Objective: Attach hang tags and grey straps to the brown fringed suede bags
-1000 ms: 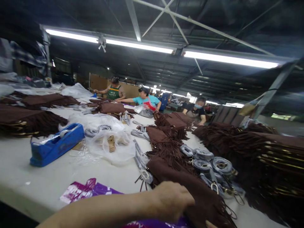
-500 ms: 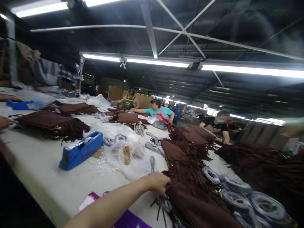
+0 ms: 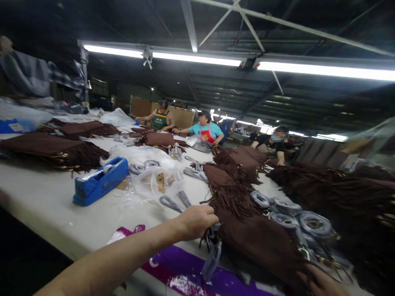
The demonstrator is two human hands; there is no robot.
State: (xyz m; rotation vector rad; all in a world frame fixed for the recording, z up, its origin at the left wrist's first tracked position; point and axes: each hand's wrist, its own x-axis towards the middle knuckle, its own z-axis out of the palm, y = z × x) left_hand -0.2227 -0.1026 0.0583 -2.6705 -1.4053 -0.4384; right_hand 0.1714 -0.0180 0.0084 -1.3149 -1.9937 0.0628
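My left hand (image 3: 197,220) reaches across the white table (image 3: 46,201) and is closed on the corner of a brown fringed suede bag (image 3: 256,238), where a grey wrapped strap (image 3: 211,257) hangs down. My right hand (image 3: 321,283) shows only partly at the bottom right edge, at the bag's lower end; its fingers are mostly out of frame. A purple plastic bag (image 3: 191,273) lies under my left forearm.
A blue tape dispenser (image 3: 100,181) sits left of centre beside clear plastic bags (image 3: 154,172). Coiled grey straps (image 3: 290,211) lie right of the bag. Stacks of brown fringed bags (image 3: 52,150) cover the table. Three people (image 3: 205,127) work at the far end.
The view swung left and back. My left hand went from the bag's flat surface to its corner, gripped it, and lifted it a little with the strap hanging.
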